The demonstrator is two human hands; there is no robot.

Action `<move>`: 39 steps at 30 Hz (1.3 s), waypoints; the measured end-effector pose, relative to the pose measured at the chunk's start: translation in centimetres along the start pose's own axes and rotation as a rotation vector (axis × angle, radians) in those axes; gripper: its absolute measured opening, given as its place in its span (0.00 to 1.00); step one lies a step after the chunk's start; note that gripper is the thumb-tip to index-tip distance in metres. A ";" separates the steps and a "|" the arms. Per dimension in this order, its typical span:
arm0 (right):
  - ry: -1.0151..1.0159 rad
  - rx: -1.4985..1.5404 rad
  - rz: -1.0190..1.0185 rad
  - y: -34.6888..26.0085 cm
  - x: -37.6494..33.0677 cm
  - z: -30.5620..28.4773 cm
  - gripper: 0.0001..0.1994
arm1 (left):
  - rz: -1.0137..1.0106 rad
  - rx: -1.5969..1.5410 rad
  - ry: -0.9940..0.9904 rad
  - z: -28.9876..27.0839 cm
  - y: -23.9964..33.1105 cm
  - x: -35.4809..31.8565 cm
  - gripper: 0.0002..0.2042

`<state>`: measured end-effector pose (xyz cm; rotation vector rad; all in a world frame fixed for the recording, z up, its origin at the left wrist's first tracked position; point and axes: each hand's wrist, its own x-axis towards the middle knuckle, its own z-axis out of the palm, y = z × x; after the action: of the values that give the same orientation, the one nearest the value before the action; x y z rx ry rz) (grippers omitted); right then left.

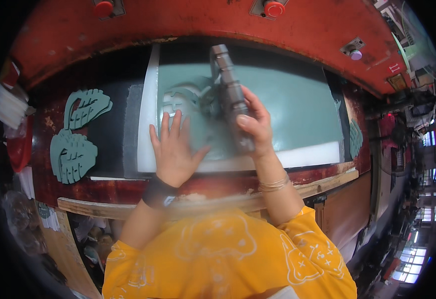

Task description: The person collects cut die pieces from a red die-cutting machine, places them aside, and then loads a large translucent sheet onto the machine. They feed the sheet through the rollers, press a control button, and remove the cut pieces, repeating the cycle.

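Observation:
My right hand grips a dark metal cutting die, tipped up on its edge above a green sheet. Fingers spread, my left hand lies over the sheet's left part, next to a cut-out opening where white shows through. Near that opening, a bit of the green material looks lifted, though blur and the die hide part of it. Beneath the sheet is a white board, its front and left margins showing.
Stacks of green cut pieces lie on the left, another stack at the right end. Behind the board runs a red machine beam with red buttons. A wooden rail edges the front.

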<state>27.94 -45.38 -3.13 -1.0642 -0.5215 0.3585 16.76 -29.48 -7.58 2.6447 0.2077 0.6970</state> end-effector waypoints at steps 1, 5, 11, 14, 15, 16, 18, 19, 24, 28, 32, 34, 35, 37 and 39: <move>-0.003 0.048 0.030 -0.5 -0.1 -0.6 0.38 | -0.013 0.019 -0.047 0.0 0.0 -0.1 0.34; 0.060 -0.482 -0.199 -2.1 0.1 -2.7 0.33 | 0.043 0.054 -0.017 0.0 -0.6 -0.2 0.33; 0.113 -1.257 -0.274 -1.7 0.5 -3.6 0.26 | -0.078 -0.418 0.268 0.2 -1.3 -0.2 0.33; 0.097 -1.500 -0.314 -0.4 0.6 -3.1 0.25 | -0.110 -0.634 0.285 -0.2 -1.5 -0.1 0.31; 0.077 -1.582 -0.287 0.0 0.7 -2.8 0.25 | -0.101 -0.646 0.232 -0.3 -1.6 0.0 0.30; 0.095 -1.591 -0.302 0.4 0.7 -2.6 0.24 | -0.097 -0.677 0.184 -0.4 -1.6 0.1 0.29; 0.128 -1.590 -0.335 0.9 0.8 -2.3 0.23 | 0.014 -0.486 0.099 -0.6 -1.7 0.3 0.24; 0.139 -1.588 -0.335 1.0 0.9 -2.2 0.23 | 0.064 -0.400 0.057 -0.7 -1.8 0.5 0.23; 0.083 -1.322 -0.259 0.3 2.1 -4.4 0.26 | 0.058 -0.269 0.013 -1.7 -1.9 1.2 0.21; 0.431 -1.209 -0.503 -4.3 4.1 -10.2 0.26 | 0.063 -0.342 0.020 -2.3 0.1 0.0 0.17; 0.903 -1.214 -0.821 -11.8 8.0 -16.5 0.29 | 0.114 -0.841 -0.328 -0.9 4.2 -2.6 0.13; 1.029 -1.231 -0.843 -15.5 10.5 -18.8 0.32 | 0.134 -0.703 -0.359 0.0 5.2 -3.0 0.12; 1.074 -1.213 -0.837 -16.9 12.2 -19.8 0.33 | 0.146 -0.615 -0.357 0.4 5.3 -2.7 0.11; 1.109 -1.230 -0.715 -17.5 13.0 -21.2 0.36 | 0.118 -0.574 -0.325 0.9 5.8 -2.2 0.10; 1.052 -1.145 -0.636 -17.5 11.9 -22.3 0.37 | 0.090 -0.497 -0.340 1.0 6.0 -1.1 0.10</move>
<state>50.84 -63.30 6.75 -1.8668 -0.0225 -1.1712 16.60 -35.58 -6.41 2.2496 -0.1631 0.2665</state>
